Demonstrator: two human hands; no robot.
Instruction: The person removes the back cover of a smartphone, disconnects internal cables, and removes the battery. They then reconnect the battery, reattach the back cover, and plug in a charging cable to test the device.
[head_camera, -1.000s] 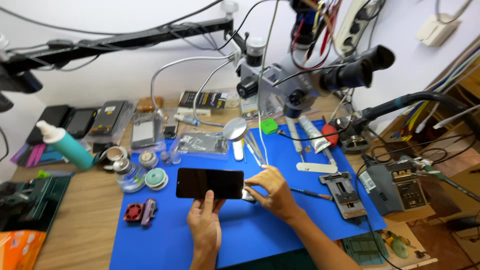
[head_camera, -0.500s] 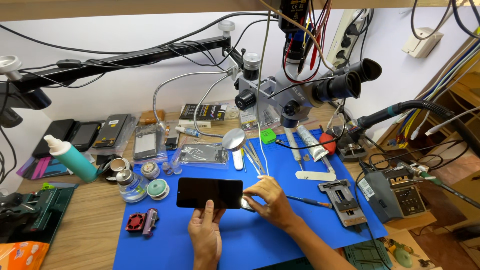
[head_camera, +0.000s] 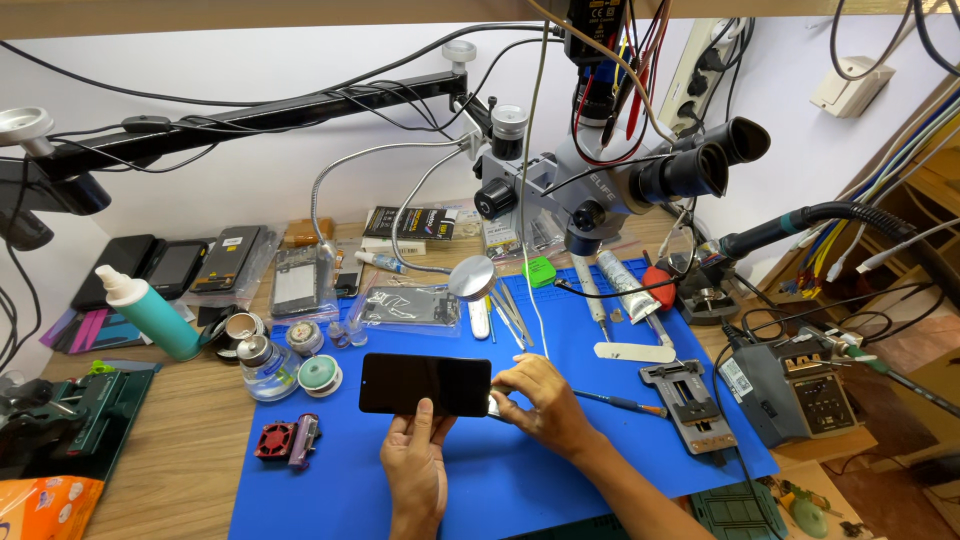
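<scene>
A black smartphone (head_camera: 425, 384) with a dark screen lies sideways just above the blue work mat (head_camera: 600, 440). My left hand (head_camera: 415, 465) grips its lower edge from below, thumb on the glass. My right hand (head_camera: 535, 405) pinches the phone's right end, fingers curled around the corner. A small shiny part shows at that corner; I cannot tell what it is.
A stereo microscope (head_camera: 610, 180) on a boom hangs over the mat's back. Tweezers (head_camera: 510, 310), tubes, a metal clamp jig (head_camera: 690, 405) and a blue-handled tool (head_camera: 620, 403) lie on the mat. A teal bottle (head_camera: 150, 312), jars and a solder reel stand left; a soldering station (head_camera: 790, 385) right.
The view has tilted up and drawn slightly nearer. Both hands and the phone keep nearly the same pose, the right hand still working at the phone's right end.
</scene>
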